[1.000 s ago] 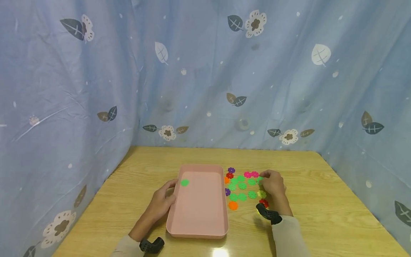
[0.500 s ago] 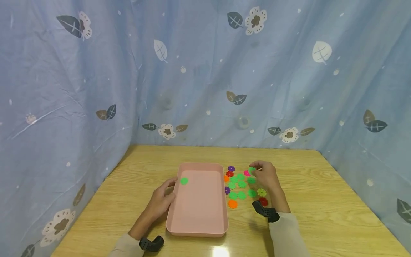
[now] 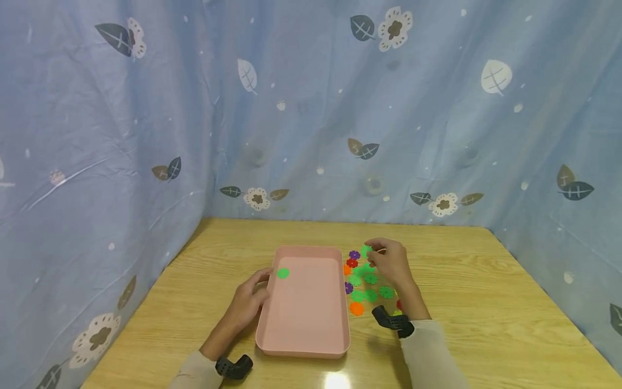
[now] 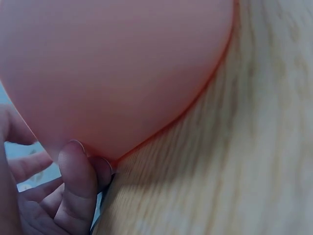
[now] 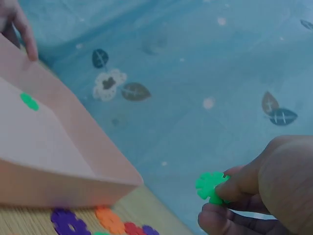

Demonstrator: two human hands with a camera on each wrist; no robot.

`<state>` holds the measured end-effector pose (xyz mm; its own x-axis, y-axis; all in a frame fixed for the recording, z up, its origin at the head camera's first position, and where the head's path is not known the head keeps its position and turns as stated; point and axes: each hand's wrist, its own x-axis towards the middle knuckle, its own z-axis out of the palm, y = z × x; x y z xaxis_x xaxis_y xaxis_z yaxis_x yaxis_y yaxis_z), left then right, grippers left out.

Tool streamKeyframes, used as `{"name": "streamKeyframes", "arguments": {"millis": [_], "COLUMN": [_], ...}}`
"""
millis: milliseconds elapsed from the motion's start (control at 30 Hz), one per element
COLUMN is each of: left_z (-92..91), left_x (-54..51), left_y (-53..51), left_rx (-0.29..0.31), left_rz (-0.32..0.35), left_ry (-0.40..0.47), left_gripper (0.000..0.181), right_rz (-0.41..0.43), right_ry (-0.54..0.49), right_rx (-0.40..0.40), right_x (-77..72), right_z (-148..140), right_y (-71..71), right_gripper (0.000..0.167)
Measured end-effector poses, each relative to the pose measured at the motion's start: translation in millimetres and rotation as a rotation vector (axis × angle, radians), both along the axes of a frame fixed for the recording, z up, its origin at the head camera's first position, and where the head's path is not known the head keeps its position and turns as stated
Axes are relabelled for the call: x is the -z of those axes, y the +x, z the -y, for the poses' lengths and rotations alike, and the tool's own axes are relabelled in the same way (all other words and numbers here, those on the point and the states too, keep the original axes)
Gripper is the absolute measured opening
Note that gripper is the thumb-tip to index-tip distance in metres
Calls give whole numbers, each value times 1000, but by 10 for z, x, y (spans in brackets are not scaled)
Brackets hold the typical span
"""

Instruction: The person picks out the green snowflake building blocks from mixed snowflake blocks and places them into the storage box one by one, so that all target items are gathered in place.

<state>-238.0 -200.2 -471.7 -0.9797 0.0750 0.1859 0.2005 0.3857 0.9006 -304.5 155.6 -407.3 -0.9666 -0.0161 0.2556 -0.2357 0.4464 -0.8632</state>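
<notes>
My right hand (image 3: 391, 261) pinches a green flower-shaped disc (image 5: 209, 186) between thumb and fingertips, raised above the table just right of the tray's far corner. The pink tray (image 3: 302, 355) lies flat on the table, and one green disc (image 3: 283, 273) rests inside it near the far left corner. At the tray's left side, my left hand (image 3: 248, 300) grips the wall, thumb (image 4: 78, 169) against it in the left wrist view. Several loose discs lie right of the tray, among them an orange disc (image 3: 357, 308), a purple disc (image 3: 355, 254) and a red disc (image 3: 352, 263).
The wooden table (image 3: 461, 302) carries everything. A blue patterned curtain (image 3: 311, 119) hangs behind it and along both sides. My right forearm partly covers a red disc (image 3: 400, 304) and yellow-green pieces near it.
My right hand has picked up a green disc from the right side of the group and carried it left and up toward the tray. The left hand stays at the tray's side.
</notes>
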Motion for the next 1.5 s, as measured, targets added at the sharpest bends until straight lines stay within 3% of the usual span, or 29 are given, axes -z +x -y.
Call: {"name": "streamKeyframes", "arguments": {"millis": [267, 500, 600, 933, 1100, 1267, 1500], "left_z": [52, 91, 67, -32, -21, -12, -6], "left_x": [-25, -2, 24, 40, 52, 37, 8], "left_y": [-20, 15, 22, 28, 44, 40, 23], "left_rx": [-19, -37, -30, 27, 27, 32, 38], "left_rz": [3, 8, 20, 24, 31, 20, 16], "left_ry": [-41, -57, -41, 10, 11, -14, -5], "left_gripper": [49, 50, 51, 52, 54, 54, 55], "right_rz": [-51, -108, -93, 9, 25, 11, 4], "right_ry": [-68, -127, -133, -74, -27, 73, 31], "right_rx": [-75, -208, -244, -289, -337, -309, -402], "right_x": [-62, -87, -57, 64, 74, 55, 205], "right_z": [389, 739, 839, 1064, 1185, 1307, 1448], "right_y": [34, 26, 25, -30, -73, -110, -196], "right_gripper": [25, 23, 23, 22, 25, 23, 24]}}
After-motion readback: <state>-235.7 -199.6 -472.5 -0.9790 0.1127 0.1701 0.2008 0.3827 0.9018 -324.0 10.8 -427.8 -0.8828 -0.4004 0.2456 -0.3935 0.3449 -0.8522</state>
